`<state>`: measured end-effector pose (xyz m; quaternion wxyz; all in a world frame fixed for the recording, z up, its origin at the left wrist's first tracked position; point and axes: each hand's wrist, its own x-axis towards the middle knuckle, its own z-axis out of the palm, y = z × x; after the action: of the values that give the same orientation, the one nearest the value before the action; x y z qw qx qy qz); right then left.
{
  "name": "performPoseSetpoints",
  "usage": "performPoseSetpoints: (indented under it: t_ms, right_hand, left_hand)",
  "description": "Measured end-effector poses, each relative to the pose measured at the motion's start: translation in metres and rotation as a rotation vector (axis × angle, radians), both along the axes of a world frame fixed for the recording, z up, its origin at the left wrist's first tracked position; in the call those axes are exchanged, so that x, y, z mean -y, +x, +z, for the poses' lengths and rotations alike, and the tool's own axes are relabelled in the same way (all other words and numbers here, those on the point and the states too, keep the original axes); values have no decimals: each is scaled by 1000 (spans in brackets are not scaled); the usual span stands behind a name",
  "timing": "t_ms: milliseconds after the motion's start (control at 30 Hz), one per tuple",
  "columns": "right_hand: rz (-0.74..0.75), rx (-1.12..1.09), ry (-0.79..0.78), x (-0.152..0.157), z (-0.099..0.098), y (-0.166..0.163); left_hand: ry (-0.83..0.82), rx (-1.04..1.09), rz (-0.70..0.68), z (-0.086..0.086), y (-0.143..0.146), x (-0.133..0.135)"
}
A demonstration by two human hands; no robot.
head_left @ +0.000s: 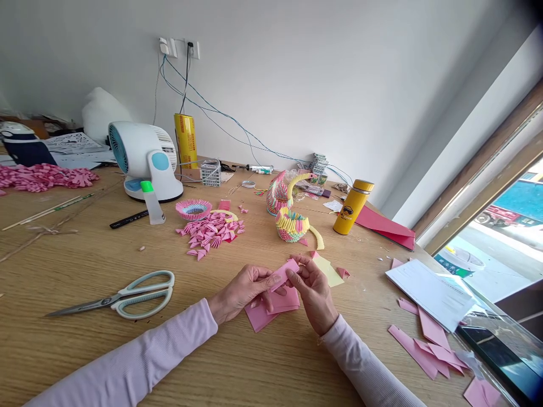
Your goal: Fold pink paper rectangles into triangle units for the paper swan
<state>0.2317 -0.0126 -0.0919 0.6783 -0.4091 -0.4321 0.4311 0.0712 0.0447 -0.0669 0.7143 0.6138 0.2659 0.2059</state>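
Note:
Between my two hands is a small folded strip of pink paper (283, 273). My left hand (246, 289) pinches its left end with the thumb on top. At the right end, my right hand (313, 291) grips it between thumb and fingers. Under my hands, several pink paper sheets (261, 319) lie on the table, partly covered by my left fingers. Just beyond my right hand is a pale yellow paper piece (328, 272). A heap of folded pink paper triangles (212, 230) sits further off to the left.
Scissors (127, 297) lie to the left. A glue bottle (153, 203) stands before a white fan (146, 158). Folded-paper models, a round one (292, 225) and a swan-like one (278, 195), stand beyond my hands. To the right are a yellow flask (354, 207) and pink paper scraps (430, 350).

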Motion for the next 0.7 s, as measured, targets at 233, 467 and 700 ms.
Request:
performPoseSetpoints:
  t_ms: [233,467,700]
  right_hand:
    - [10,-75,-29,0,1,-5]
    - [42,-150,-65,1,2,-8]
    - [45,-73,-9,1,4,-6]
  left_hand:
    - [37,-2,73,-6,3,3]
    - [100,13,89,-11,5,6]
    - [29,47,106,0,4,6]
